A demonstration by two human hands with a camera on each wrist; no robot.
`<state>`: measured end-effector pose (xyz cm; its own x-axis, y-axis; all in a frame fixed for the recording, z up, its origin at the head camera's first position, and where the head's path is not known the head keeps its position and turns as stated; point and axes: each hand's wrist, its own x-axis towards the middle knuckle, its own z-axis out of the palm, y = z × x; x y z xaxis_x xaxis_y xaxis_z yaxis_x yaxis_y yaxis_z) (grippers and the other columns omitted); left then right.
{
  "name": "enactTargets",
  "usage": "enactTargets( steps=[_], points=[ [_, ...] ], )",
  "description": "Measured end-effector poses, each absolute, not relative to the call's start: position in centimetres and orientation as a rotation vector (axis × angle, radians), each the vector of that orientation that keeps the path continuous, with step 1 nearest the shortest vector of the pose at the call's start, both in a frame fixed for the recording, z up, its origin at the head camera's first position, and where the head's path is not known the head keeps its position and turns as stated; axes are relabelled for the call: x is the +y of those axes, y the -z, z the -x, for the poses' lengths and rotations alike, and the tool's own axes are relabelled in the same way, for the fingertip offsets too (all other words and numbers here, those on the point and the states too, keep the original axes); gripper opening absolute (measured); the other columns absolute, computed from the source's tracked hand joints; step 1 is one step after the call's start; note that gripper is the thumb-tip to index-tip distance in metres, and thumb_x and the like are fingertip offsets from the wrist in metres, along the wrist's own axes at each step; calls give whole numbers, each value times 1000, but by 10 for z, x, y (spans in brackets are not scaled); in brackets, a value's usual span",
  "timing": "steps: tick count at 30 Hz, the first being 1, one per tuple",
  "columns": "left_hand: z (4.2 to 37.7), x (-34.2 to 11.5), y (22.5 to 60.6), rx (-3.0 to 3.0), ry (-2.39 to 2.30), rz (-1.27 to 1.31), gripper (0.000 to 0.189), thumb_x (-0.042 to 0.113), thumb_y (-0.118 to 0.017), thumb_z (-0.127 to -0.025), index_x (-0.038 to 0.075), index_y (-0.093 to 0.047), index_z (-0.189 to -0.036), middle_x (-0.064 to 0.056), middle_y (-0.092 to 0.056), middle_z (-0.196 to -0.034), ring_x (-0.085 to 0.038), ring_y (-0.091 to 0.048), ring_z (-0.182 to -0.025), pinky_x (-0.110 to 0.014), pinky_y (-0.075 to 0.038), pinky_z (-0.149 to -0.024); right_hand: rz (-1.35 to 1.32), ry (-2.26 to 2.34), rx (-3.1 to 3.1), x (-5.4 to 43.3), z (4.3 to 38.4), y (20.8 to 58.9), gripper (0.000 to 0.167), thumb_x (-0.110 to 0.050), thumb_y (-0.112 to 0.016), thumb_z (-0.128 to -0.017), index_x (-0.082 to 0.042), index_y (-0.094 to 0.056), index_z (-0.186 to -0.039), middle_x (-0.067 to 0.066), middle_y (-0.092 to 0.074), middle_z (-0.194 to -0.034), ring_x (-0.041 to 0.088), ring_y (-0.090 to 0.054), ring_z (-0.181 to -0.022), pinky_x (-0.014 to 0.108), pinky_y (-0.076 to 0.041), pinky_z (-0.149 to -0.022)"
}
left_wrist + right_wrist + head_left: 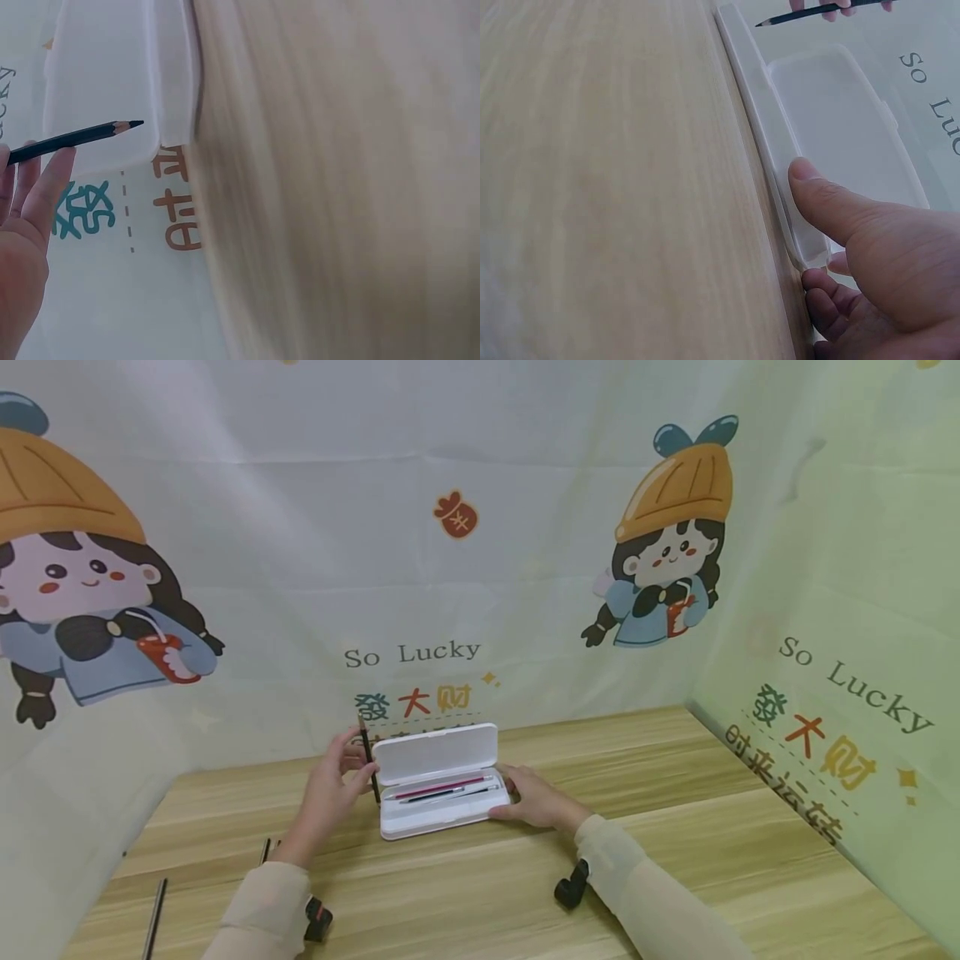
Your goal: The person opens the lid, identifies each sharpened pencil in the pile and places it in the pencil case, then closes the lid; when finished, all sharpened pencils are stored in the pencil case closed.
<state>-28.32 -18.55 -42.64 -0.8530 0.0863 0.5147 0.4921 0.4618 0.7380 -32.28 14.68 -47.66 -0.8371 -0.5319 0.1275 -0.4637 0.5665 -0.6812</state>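
Observation:
A white pencil case stands on the table with its lid raised. Inside its tray lie a pink-red pencil and a couple of darker pencils or pens. My left hand pinches a dark pencil between thumb and fingers beside the case's left end. Its sharpened point is directed down, overlapping the open lid in the left wrist view. At the opposite end, my right hand grips the case, thumb along the front rim and fingers curled around the corner.
On the left part of the wooden table lies a dark pencil, with others partly hidden by the left forearm. A printed cloth hangs behind the table and along its right side. Both wrists carry small black devices.

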Motion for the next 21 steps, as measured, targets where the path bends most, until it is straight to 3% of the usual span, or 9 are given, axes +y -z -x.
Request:
enactTargets(
  steps=[13,21],
  points=[
    [294,-176,436,-2372,1315,495,60,-9,-68,-92,3,-41,-144,-23,-60,-108,-41,-65,-100,-28,-61,-68,834,1122,2712,147,319,475,72,-26,-78,-92,-4,-43,-151,8,-58,-117,21,-49,-109,43,-41,-99],
    [297,-173,438,-2456,1223,520,60,-5,-69,-93,6,-43,-146,-20,-64,-105,-39,-68,-101,-37,-62,-73,836,1100,2728,147,320,476,73,-27,-79,-91,-2,-44,-150,6,-56,-110,20,-48,-103,41,-42,-93]
  ],
)
